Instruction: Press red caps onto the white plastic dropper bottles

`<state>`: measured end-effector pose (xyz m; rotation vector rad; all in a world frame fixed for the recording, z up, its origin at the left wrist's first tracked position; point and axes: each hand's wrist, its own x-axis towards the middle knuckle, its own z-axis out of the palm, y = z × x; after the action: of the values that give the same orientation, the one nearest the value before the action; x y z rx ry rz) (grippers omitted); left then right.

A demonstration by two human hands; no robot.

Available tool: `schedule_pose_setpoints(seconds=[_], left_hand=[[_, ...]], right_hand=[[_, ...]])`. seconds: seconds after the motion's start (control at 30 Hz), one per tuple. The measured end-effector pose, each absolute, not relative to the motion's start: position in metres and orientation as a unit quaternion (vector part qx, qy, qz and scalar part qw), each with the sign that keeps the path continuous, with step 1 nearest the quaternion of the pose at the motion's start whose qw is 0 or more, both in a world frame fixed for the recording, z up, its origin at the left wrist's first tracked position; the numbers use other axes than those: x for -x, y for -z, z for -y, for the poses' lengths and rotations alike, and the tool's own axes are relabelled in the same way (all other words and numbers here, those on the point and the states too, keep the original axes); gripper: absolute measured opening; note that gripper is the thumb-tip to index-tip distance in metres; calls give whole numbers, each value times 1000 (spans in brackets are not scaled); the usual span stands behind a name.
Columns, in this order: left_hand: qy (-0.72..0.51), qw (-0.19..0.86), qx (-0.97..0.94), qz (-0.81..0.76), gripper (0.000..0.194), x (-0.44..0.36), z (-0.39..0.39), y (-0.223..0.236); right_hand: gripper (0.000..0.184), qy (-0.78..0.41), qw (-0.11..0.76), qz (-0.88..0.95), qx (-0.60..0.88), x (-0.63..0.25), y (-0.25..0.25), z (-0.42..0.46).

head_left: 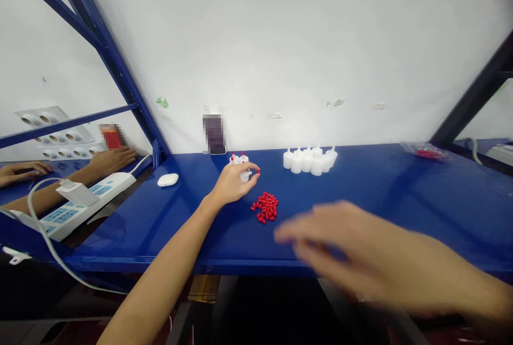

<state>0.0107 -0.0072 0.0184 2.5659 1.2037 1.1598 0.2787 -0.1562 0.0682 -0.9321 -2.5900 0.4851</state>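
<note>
Holding a tipped white bottle [245, 176] over the table [160, 214], with a red cap [258, 172] by its fingertips, the left hand [231, 182] could drop the bottle if its grip slips, while the right hand [340, 246], too blurry to tell if it's pinching, might bump the red pile [266, 207].

glossy plastic caps [266, 207], smooth plastic bottles [308, 162], shiny tabletop [380, 187]
</note>
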Motion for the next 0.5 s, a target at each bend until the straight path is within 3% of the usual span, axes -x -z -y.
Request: schedule_pose_setpoints(seconds=[0.1,0.2,0.37,0.5], left_hand=[[-395,-35,-843,-363,19,-11,6,-13],[-399,-64,-846,-347,20,-10,3,-8],[-404,-51,-837,-366,21,-8,1,-6],[-392,-20,-818,-420,40,-8,1,-6]], right_hand=[[31,-162,255,866,398,-242,-81,68],[36,-245,261,836,416,-223,-64,15],[23,-371,293,800,369,-211,-48,-8],[16,-392,380,751,371,-204,-44,-16]])
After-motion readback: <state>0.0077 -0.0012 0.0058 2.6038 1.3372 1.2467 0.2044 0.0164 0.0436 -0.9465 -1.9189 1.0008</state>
